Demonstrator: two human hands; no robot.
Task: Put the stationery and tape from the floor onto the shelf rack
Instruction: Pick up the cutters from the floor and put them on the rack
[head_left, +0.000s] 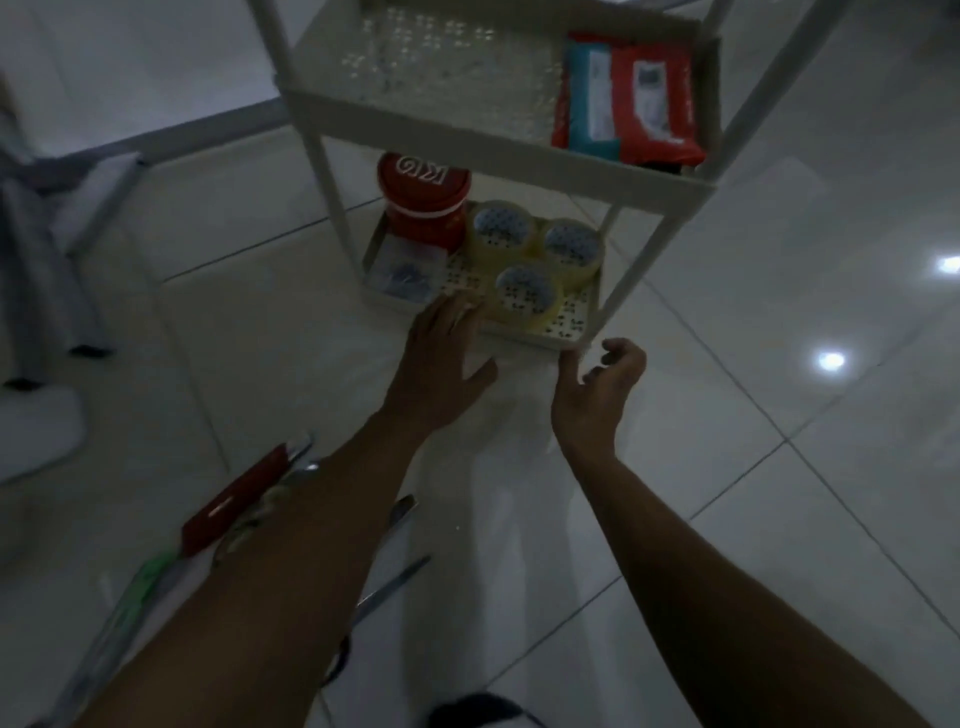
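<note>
A white shelf rack (545, 340) stands on the tiled floor. Its bottom tray holds three rolls of clear tape (524, 293), a red cylindrical container (423, 200) and a small clear box of pins (408, 273). My left hand (441, 358) reaches to the tray's front edge, fingers extended beside the nearest roll, holding nothing. My right hand (597, 389) hovers at the tray's front right corner with loosely curled fingers and nothing in it. On the floor by my left forearm lie a red-handled tool (234, 501), scissors (389, 587) and a green pen (137, 582).
The rack's middle tray (415, 104) carries red and teal packets (628, 98) at its right side. Grey fabric and dark legs (47, 270) stand at the far left. Glossy white tiles with light reflections spread to the right.
</note>
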